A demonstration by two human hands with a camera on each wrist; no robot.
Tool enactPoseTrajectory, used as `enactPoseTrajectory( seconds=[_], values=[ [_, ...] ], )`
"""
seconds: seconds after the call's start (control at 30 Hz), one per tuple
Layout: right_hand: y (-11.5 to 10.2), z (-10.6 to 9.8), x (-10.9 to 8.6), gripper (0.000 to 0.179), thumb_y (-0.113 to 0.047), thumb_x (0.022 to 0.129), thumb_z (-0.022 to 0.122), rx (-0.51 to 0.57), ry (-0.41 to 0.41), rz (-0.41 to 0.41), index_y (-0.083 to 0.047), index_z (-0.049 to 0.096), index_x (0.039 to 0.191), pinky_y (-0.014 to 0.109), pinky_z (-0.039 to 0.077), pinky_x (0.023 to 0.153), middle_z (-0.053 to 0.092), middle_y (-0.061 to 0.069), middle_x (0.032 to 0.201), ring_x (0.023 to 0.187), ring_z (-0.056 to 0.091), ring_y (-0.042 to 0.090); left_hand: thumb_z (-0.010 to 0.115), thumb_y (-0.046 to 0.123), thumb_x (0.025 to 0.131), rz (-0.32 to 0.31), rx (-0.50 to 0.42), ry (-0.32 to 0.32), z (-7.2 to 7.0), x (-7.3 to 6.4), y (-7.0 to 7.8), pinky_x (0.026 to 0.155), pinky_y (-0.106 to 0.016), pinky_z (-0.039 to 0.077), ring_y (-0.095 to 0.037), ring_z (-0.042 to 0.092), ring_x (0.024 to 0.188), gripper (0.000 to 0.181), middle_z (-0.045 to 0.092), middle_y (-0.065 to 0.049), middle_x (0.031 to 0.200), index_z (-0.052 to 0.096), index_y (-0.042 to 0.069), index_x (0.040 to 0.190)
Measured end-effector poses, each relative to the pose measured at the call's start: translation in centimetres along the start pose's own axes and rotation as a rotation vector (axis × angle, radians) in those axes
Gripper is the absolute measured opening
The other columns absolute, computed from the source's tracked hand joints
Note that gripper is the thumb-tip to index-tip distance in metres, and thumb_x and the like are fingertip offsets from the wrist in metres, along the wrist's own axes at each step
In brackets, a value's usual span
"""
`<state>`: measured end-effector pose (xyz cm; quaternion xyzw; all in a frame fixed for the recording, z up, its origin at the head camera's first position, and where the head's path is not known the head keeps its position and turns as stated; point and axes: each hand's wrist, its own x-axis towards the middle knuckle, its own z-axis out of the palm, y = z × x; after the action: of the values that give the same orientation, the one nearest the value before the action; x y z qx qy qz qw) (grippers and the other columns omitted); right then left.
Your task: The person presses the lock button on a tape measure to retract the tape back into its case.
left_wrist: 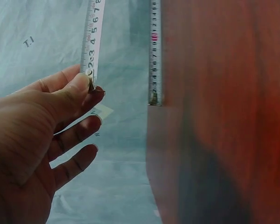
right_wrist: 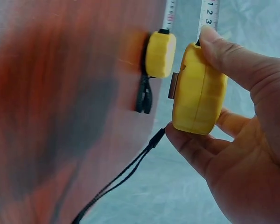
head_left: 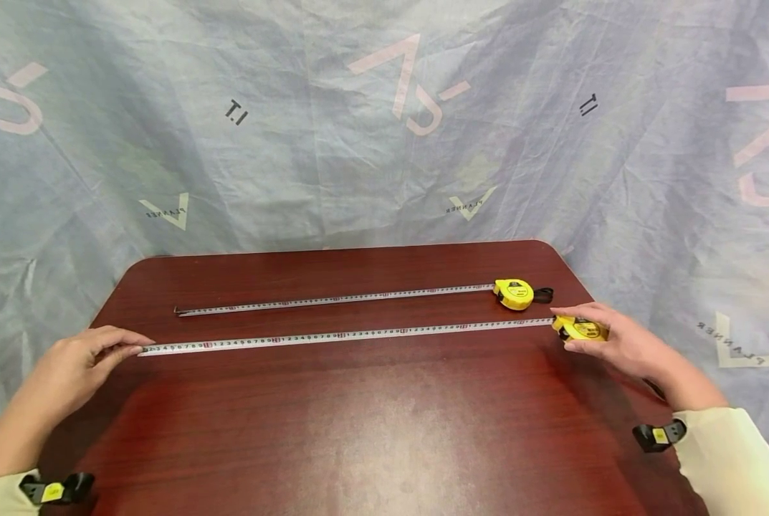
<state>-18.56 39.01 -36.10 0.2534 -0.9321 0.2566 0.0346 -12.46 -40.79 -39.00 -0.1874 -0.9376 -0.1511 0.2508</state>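
Observation:
My left hand (head_left: 90,365) pinches the end of a pulled-out tape measure blade (head_left: 339,335) between thumb and forefinger. In the left wrist view the other fingers of that hand are spread apart from the blade (left_wrist: 92,44). At the blade's far end, my right hand (head_left: 623,344) grips the yellow tape measure case (head_left: 578,328), thumb near the blade's mouth. A black wrist cord (right_wrist: 126,170) hangs from this case (right_wrist: 198,88). The blade runs above the table, nearly straight between both hands.
Behind it, a second yellow tape measure (head_left: 514,294) lies on the dark red table (head_left: 371,423), its blade (head_left: 332,299) extended leftward and its black cord (head_left: 542,294) at the right. A grey printed cloth (head_left: 332,172) hangs around the table's far side.

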Motion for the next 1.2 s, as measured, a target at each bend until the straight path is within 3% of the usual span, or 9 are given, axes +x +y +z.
enactPoseTrajectory(
  seconds=[0.23,0.43,0.67,0.93,1.2],
  values=[
    [-0.3,-1.3,0.5,0.055,-0.021,0.091,0.082,-0.023,-0.014,0.025,-0.027,0.063,0.143,0.013,0.035,0.089,0.059,0.002,0.134,0.115,0.049,0.002,0.085,-0.004,0.079,-0.024,0.03,0.009,-0.6,0.7,0.3,0.061,-0.018,0.038,0.004,0.049,0.069,0.037,0.074,0.004,0.089,0.08,0.026,0.1],
    [-0.5,-2.0,1.0,0.05,-0.012,0.089,0.082,0.0,0.03,-0.009,-0.02,0.069,0.137,0.008,0.034,0.091,0.064,0.004,0.131,0.117,0.049,-0.005,0.085,-0.005,0.077,-0.032,-0.009,0.044,-1.2,1.3,0.4,0.067,-0.018,0.04,0.016,0.05,0.078,0.04,0.074,0.009,0.089,0.081,0.027,0.099],
    [-0.6,-2.4,1.2,0.042,-0.013,0.09,0.082,0.015,0.065,0.034,-0.017,0.073,0.131,0.004,0.029,0.091,0.062,0.009,0.133,0.123,0.04,-0.014,0.084,-0.006,0.079,-0.037,-0.028,0.055,-1.5,1.6,0.4,0.071,-0.015,0.039,0.018,0.05,0.083,0.04,0.074,0.008,0.093,0.081,0.027,0.1],
    [-1.0,-3.0,1.3,0.033,-0.01,0.092,0.08,-0.003,0.051,-0.014,-0.017,0.077,0.123,0.007,0.039,0.083,0.059,0.013,0.135,0.119,0.042,-0.014,0.083,-0.005,0.081,-0.049,-0.021,0.044,-1.8,1.8,0.3,0.07,-0.015,0.039,0.015,0.049,0.08,0.038,0.074,0.007,0.093,0.081,0.027,0.1],
    [-1.2,-3.3,1.4,0.029,-0.014,0.093,0.08,-0.034,0.029,-0.003,-0.025,0.078,0.119,0.008,0.039,0.082,0.059,0.017,0.137,0.117,0.04,-0.016,0.084,-0.003,0.081,-0.062,-0.011,0.054,-2.0,1.8,0.1,0.071,-0.018,0.039,0.019,0.048,0.084,0.036,0.075,0.005,0.093,0.082,0.028,0.099]
  ],
)
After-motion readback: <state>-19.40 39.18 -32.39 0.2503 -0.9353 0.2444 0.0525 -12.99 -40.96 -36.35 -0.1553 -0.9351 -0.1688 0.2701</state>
